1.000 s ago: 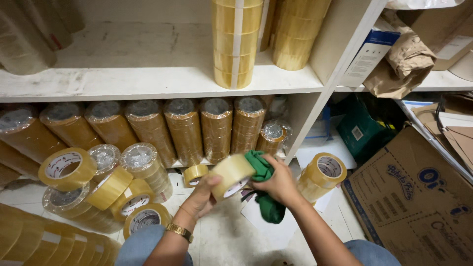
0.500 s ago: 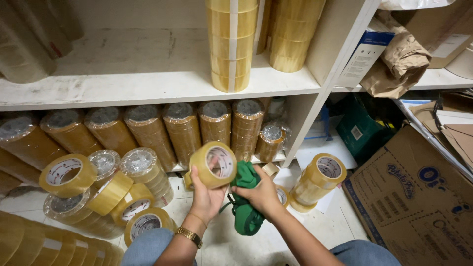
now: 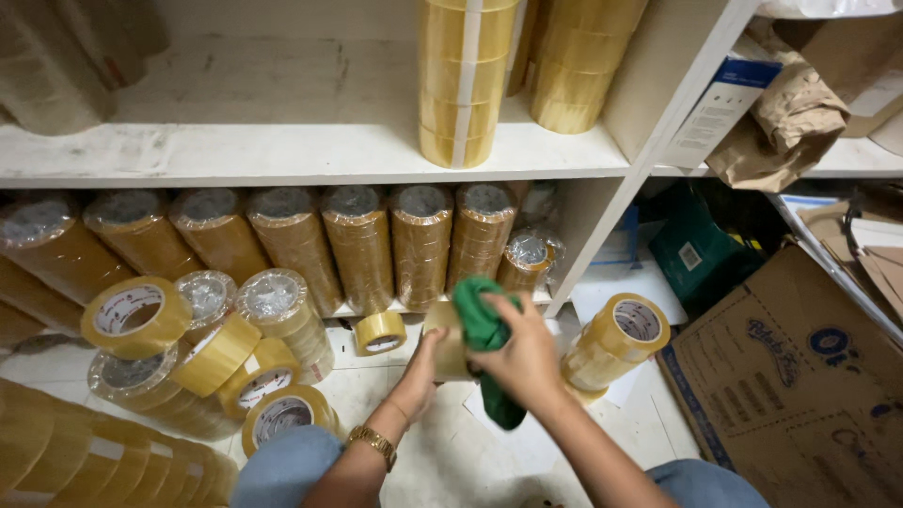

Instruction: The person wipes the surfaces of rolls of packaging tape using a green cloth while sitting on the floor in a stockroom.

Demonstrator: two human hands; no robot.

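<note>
My left hand grips a glossy yellowish tape roll above the pale floor, below the shelf. My right hand clenches a soft green cloth against its round side.

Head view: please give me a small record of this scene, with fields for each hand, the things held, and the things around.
left hand: holds a tape roll from the left side
right hand: presses a green cloth on the tape roll
near: small roll on the floor; stack of rolls to the right
lower shelf: wrapped packs of tape lying in a row beneath it
right side: cardboard box
</note>
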